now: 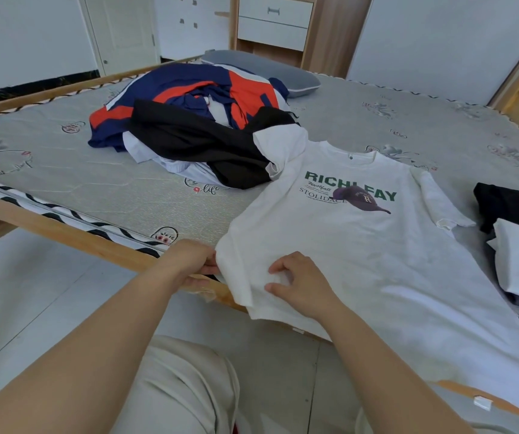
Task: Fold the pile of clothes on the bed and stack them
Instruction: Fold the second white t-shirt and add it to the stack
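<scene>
A white T-shirt (361, 245) with green lettering and a purple cap print lies face up and spread flat on the bed, its hem hanging over the near rail. My left hand (190, 260) pinches the shirt's left bottom corner at the rail. Just to the right, my right hand (303, 285) rests on the fabric near that corner, fingers curled and gathering a little cloth. Behind the shirt sits the unfolded pile (195, 120): navy-and-orange, black and pale blue garments. The shirt's left sleeve lies over the pile's black garment. A stack of folded clothes (515, 242), black and white, lies at the right edge.
The wooden bed rail (73, 234) runs diagonally along the near side of the patterned mattress (63, 170). A grey pillow (270, 72) lies at the bed's far end, with a drawer unit (275, 23) behind it. Tiled floor is to the left.
</scene>
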